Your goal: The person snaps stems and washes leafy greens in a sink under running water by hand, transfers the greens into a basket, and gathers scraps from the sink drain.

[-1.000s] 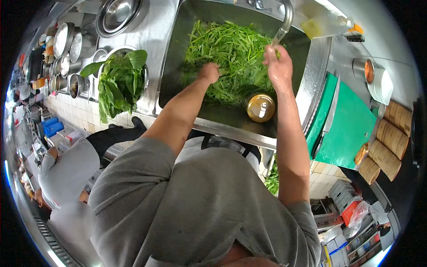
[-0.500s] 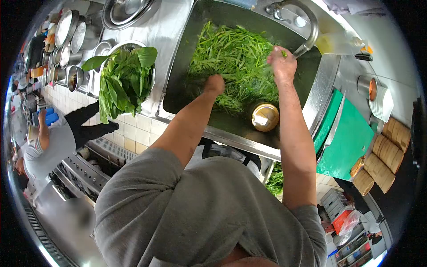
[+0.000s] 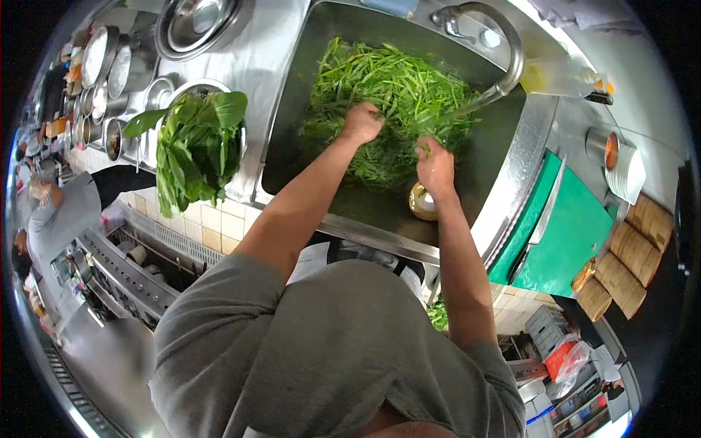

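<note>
Cut leafy greens (image 3: pixel 394 80) float in water in a steel sink (image 3: pixel 296 80). My left hand (image 3: pixel 363 123) is over the left part of the greens, its fingers curled and a little blurred; what it holds is unclear. At the lower right of the pile is my right hand (image 3: pixel 436 166), fingers closed on a small bit of green. A round golden container (image 3: pixel 420 204) sits in the sink just below that hand, partly covered by my wrist. From the curved faucet (image 3: pixel 515 62) a stream of water runs onto the greens.
Whole leafy vegetables (image 3: pixel 193 150) fill a colander left of the sink, near stacked metal bowls (image 3: pixel 193 33). To the right, a knife (image 3: pixel 548 204) lies on a green cutting board (image 3: pixel 573 226). Another person (image 3: pixel 66 212) stands at the far left.
My right hand has come down and left from beside the faucet to the pile's lower edge. My left hand has moved slightly up and right, and the greens have shifted.
</note>
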`<state>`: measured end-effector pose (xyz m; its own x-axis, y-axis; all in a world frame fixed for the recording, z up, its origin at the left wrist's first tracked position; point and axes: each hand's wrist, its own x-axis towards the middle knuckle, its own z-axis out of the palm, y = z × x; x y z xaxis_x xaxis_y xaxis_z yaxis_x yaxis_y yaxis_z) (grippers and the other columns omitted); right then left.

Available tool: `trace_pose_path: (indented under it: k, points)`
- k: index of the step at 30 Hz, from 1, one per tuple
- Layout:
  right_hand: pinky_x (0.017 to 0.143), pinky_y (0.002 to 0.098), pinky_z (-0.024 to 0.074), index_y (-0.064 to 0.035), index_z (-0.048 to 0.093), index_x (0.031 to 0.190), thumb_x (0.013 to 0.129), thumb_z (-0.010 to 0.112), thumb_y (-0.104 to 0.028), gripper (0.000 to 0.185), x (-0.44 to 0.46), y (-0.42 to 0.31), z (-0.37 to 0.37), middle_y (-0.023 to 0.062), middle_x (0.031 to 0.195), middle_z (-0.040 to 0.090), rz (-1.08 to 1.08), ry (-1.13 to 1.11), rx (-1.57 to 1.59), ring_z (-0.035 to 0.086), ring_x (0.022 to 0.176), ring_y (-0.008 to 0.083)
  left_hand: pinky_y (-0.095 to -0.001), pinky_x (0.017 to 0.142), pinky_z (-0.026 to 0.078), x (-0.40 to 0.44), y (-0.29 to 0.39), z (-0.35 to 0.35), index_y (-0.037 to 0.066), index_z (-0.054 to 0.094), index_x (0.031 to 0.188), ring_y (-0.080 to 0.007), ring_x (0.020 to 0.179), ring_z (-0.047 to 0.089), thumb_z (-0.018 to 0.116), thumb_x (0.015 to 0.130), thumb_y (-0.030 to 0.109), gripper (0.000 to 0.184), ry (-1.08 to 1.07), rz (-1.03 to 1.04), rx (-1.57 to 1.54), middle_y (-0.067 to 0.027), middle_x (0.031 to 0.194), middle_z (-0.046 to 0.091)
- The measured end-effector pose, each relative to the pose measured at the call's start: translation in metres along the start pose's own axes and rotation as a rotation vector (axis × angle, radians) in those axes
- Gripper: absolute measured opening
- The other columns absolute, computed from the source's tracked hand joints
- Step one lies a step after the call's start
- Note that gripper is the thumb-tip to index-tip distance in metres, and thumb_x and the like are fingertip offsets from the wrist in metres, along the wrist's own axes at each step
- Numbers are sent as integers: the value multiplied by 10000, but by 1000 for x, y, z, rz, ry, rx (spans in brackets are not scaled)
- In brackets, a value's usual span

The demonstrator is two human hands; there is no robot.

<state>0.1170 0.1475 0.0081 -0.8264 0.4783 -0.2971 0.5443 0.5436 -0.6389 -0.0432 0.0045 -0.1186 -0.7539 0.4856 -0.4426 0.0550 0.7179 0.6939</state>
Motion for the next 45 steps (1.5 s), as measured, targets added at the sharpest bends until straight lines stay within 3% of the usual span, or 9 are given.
trace_pose_path:
  k: [5, 8, 17, 19, 24, 26, 30, 35, 45]
  points:
    - [768, 439, 535, -71, 681, 1027, 885, 649, -107, 150, -24, 18, -17, 214, 916, 701, 118, 58, 79, 681, 874, 407, -439, 1109, 440, -33, 63, 0, 177, 278, 1553, -444, 1422, 299, 747, 863, 352, 853, -133, -341, 403, -299, 1533, 274]
    - [775, 410, 536, -60, 681, 1022, 885, 657, -107, 146, -33, 17, -26, 198, 900, 710, 78, 120, 155, 693, 854, 377, -415, 1087, 445, 4, -38, 79, 55, 268, 1535, -371, 1402, 376, 757, 843, 321, 889, -152, -139, 397, -228, 1535, 347]
    - [854, 355, 512, -56, 692, 1030, 920, 649, -131, 140, -46, 17, -70, 142, 970, 729, 185, 159, 349, 687, 959, 231, -411, 1071, 433, -42, 45, -102, 5, 318, 1509, -327, 1271, 526, 661, 903, 301, 757, -503, -319, -528, -220, 1454, 475]
    - [877, 371, 505, -64, 700, 1035, 921, 650, -152, 152, -33, -11, -84, 155, 1020, 718, 123, 195, 212, 668, 1001, 243, -420, 1081, 427, -21, -7, -95, 38, 304, 1523, -361, 1300, 504, 704, 887, 313, 800, -306, -143, 451, -237, 1462, 460]
    - [814, 388, 517, -88, 725, 1038, 926, 632, -173, 169, 26, -30, -89, 161, 1042, 707, -360, 483, -13, 652, 895, 245, -431, 1072, 434, -48, -28, -115, 70, 299, 1531, -392, 1281, 519, 749, 862, 292, 836, -213, -96, 470, -257, 1435, 480]
    - [749, 370, 518, -77, 719, 1054, 927, 629, -171, 182, 44, -62, -100, 143, 994, 716, -200, 328, 168, 651, 806, 218, -449, 1103, 409, -53, -36, -107, 104, 251, 1552, -373, 1334, 464, 693, 908, 305, 807, -216, -13, 423, -224, 1483, 433]
    - [580, 325, 481, -33, 699, 1078, 929, 625, -168, 215, 78, -76, -70, 79, 845, 716, 21, 156, 590, 593, 583, 142, -481, 999, 483, -36, -19, -67, 99, 423, 1471, -396, 1160, 588, 607, 963, 292, 574, -171, -94, 287, -207, 1322, 585]
    - [654, 295, 474, -8, 689, 1044, 905, 663, -168, 214, 65, -50, -49, 92, 888, 719, 310, 173, 692, 613, 703, 123, -488, 952, 519, 3, -8, 17, 79, 617, 1277, -354, 1124, 625, 589, 971, 261, 357, -97, -180, 298, -194, 1275, 621]
    - [861, 400, 530, -103, 700, 1139, 847, 638, -68, 301, 25, 4, -62, 183, 970, 722, -301, 243, 124, 699, 924, 349, -466, 796, 532, -59, 161, 4, 64, 698, 1006, -346, 968, 602, 610, 860, 156, 194, 8, 431, 162, -176, 1016, 623]
